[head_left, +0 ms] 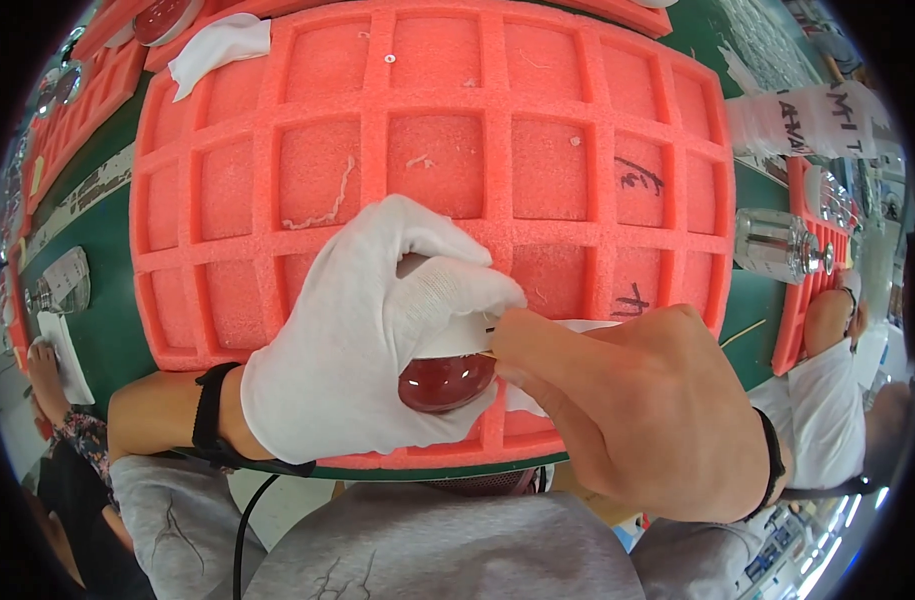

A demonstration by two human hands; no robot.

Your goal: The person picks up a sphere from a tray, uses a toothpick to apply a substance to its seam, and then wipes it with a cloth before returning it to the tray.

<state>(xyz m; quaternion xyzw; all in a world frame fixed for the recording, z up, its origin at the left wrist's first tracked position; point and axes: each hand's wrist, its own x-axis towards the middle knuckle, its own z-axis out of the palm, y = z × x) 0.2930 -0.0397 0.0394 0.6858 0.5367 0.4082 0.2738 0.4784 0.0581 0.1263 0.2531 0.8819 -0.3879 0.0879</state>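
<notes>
My left hand (352, 330), in a white glove, is wrapped round a rounded piece with a glossy dark red dome (445, 382) and a white upper part (452, 338). The dome faces toward me. Bare and pinched, my right hand (627, 400) meets the piece at its right edge. A thin yellowish stick (488, 353) shows at its fingertips, mostly hidden by them. Some white cloth (522, 401) lies partly under the right hand. Both hands are above the near part of a red foam tray (497, 165) divided into square compartments.
White cloth (222, 50) lies on the tray's far left corner. Glass bottles (772, 245) (65, 280) stand at both sides on the green table (102, 225). A plastic-wrapped roll (807, 122) is at far right. Another person's hand (47, 385) is at left; a white-sleeved person (825, 390) sits right.
</notes>
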